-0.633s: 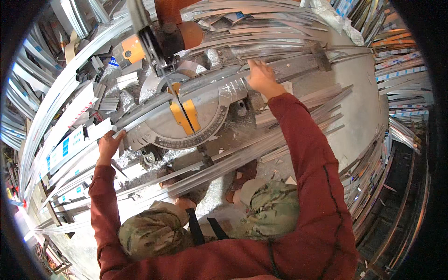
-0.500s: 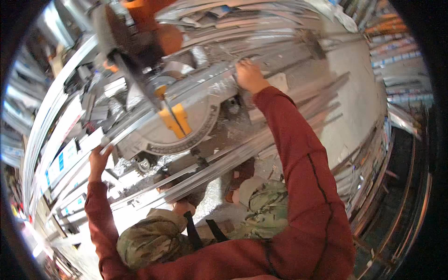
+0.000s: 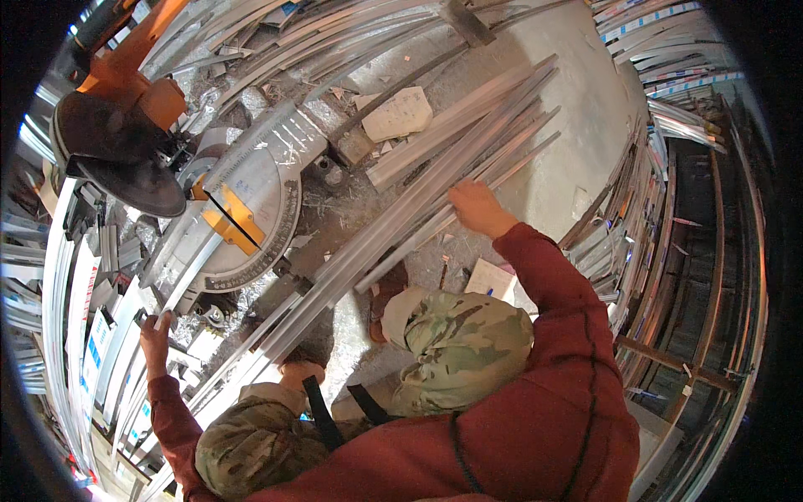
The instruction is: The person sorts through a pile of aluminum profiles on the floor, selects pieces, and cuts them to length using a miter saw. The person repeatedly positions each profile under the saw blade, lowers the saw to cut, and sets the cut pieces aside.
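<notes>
A miter saw stands ahead on the left, its round grey base (image 3: pixel 263 188) carrying a yellow insert (image 3: pixel 234 222). Its orange-and-black head (image 3: pixel 125 142) is raised off the base. My left hand (image 3: pixel 154 341) is closed at the saw's lower left, gripping the end of a narrow pale strip (image 3: pixel 194 266) lying along the fence. Across the middle runs a bundle of long grey metal strips (image 3: pixel 410 205), passing above my knees. At its right portion my right hand (image 3: pixel 481 207) has curled fingers on the bundle's near edge, seemingly pinching a strip.
Offcuts and a broken whitish slab (image 3: pixel 397 115) litter the floor beyond the saw. Stacked long profiles (image 3: pixel 92 335) line the left side. On the right are more strips and a dark rack (image 3: pixel 703 251). A small pale box (image 3: pixel 492 280) lies by my right knee.
My right hand has left the saw's fence area and come nearer, onto the strip bundle. My left hand stays by the saw's left end. The view has shifted, with the saw now further left.
</notes>
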Demonstrator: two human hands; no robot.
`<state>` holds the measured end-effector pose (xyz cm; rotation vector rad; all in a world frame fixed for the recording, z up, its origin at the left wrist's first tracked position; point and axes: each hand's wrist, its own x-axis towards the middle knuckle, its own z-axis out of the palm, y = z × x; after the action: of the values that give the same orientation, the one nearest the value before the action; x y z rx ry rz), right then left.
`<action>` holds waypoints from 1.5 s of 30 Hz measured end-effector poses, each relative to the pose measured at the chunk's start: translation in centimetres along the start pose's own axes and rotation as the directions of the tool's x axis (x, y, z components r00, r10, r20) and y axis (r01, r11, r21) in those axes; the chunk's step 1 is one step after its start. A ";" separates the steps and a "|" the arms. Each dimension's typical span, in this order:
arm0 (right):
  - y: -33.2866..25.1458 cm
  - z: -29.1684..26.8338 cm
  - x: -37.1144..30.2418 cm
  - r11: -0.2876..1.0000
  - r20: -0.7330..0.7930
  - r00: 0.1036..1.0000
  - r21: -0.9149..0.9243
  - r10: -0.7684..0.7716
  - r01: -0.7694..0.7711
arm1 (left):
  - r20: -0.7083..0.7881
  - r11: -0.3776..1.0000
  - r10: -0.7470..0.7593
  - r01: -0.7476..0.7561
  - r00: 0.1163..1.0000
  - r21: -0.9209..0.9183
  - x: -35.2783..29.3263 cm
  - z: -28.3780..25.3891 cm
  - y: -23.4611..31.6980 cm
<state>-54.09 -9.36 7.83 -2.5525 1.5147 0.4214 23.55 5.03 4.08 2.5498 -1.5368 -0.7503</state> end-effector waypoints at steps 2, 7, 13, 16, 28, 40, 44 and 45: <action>3.9 2.9 -0.9 1.000 -0.008 1.000 -0.005 -0.001 0.001 | 0.071 0.998 -0.004 0.008 0.998 -0.067 -0.4 0.6 2.2; 2.8 3.9 5.0 1.000 -0.407 0.913 0.003 0.002 -0.001 | 0.122 0.971 0.126 -0.097 0.985 -0.219 -0.7 2.5 2.5; -19.9 -9.6 11.5 0.866 -0.375 0.844 0.170 -0.384 0.470 | 0.358 0.974 0.170 -0.102 0.918 -0.200 -5.8 1.6 15.1; -23.3 -7.7 11.9 0.819 -0.242 0.818 0.127 -0.521 0.559 | 0.358 0.969 0.246 -0.229 0.901 -0.091 -6.9 3.2 16.7; 5.0 -5.7 13.0 0.962 -0.061 0.991 -0.237 0.123 -0.134 | 0.186 0.995 -0.038 0.055 0.982 -0.083 -8.3 -1.3 -3.9; 0.3 -8.1 23.6 0.993 -0.342 0.933 0.085 0.110 -0.086 | -0.089 0.999 -0.035 0.035 0.995 -0.009 -2.2 -3.5 -3.6; 0.5 -7.0 26.0 0.989 -0.577 0.805 0.111 0.140 -0.092 | -0.061 0.992 -0.101 0.097 0.993 -0.078 1.7 -1.3 -5.0; -0.5 -7.2 25.7 0.990 -0.571 0.810 0.105 0.134 -0.090 | -0.111 0.992 -0.093 0.083 0.990 -0.090 2.5 -0.7 -4.6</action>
<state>-40.78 -32.52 6.65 -2.6735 1.8191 -0.4515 28.48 5.09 2.38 2.5633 -1.3373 -0.6502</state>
